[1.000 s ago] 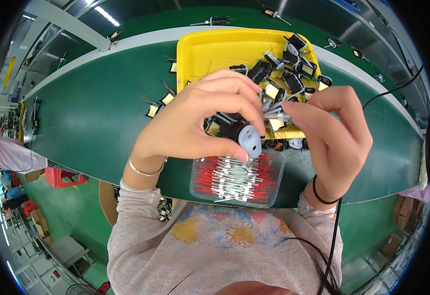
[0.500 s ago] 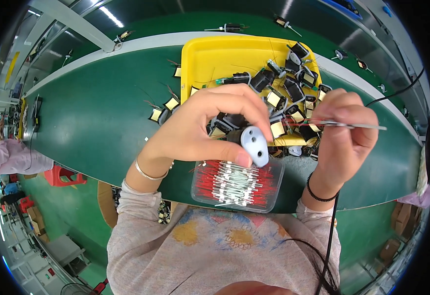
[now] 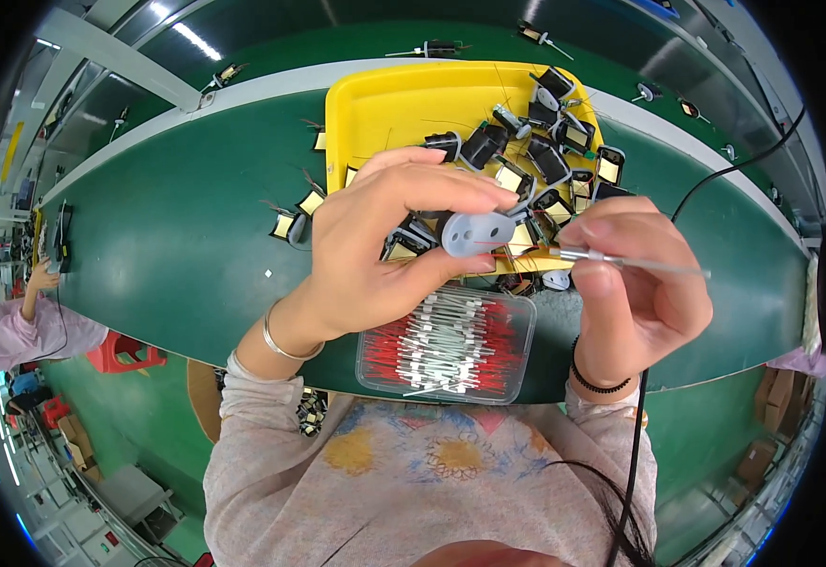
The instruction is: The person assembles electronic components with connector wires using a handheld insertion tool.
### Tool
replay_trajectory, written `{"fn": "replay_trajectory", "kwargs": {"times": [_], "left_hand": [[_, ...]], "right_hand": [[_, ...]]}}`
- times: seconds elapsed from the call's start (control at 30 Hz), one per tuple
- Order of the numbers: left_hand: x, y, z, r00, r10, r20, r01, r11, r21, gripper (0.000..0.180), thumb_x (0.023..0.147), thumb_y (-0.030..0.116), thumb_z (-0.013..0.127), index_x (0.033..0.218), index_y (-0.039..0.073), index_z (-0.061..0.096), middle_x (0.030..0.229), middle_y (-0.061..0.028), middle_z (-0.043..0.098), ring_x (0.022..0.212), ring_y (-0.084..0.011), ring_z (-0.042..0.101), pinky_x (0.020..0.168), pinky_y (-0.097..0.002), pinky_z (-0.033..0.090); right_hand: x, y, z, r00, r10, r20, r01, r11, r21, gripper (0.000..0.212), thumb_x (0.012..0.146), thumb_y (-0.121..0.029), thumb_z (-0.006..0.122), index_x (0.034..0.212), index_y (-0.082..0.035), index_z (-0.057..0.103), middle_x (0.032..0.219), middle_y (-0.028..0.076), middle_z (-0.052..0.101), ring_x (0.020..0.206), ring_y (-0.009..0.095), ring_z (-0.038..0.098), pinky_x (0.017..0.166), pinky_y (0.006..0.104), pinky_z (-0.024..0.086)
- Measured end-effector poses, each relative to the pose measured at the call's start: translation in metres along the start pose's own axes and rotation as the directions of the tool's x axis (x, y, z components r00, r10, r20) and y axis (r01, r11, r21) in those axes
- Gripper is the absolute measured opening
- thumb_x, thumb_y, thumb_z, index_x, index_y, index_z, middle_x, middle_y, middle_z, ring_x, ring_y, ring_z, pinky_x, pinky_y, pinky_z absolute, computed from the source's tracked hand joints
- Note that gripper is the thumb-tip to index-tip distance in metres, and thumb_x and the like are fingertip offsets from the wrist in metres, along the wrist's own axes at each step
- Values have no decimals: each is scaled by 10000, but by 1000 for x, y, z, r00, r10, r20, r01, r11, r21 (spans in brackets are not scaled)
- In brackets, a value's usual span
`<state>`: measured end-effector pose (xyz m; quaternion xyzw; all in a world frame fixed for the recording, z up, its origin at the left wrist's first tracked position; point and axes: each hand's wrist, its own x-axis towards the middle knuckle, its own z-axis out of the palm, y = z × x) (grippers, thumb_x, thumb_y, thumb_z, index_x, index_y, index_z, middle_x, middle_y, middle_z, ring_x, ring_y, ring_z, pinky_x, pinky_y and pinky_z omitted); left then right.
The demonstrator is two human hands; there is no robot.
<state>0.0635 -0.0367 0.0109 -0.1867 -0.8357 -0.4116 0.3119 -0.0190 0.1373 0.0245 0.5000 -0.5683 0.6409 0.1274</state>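
The left hand [image 3: 375,255] is pinching a pale grey round plastic bobbin [image 3: 477,232] steady while the right hand [image 3: 635,283] is pinching a thin red-and-white sleeved wire [image 3: 611,259], best fed in straight.

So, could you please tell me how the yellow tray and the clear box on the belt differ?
The yellow tray is opaque and sits farther from the person; the clear box is see-through and lies at the near edge, below the hands. The yellow tray holds loose black and yellow components in a jumble, with bare floor left; the clear box is packed with thin red and white leaded parts. Both rest on the green belt and are open-topped.
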Motion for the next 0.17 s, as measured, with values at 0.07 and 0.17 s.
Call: {"fn": "replay_trajectory", "kwargs": {"times": [0.07,0.17], "left_hand": [[0,-1,1,1000,9,8,-9,1000,11,406,668,58,737,981,26,480,936,-170,643,917,-274,623,919,-425,366],[-2,0,0,1000,17,6,-18,997,76,411,671,71,742,987,37,482,937,-165,645,914,-278,625,919,-433,357]], "right_hand": [[-1,2,1,995,90,-45,-87,994,63,143,748,-15,593,858,64,546,770,145,574,685,222,551,602,288,444],[-1,8,0,996,93,-15,-91,992,87,167,756,-20,591,891,69,548,812,152,589,724,232,569,648,295,458]]}}
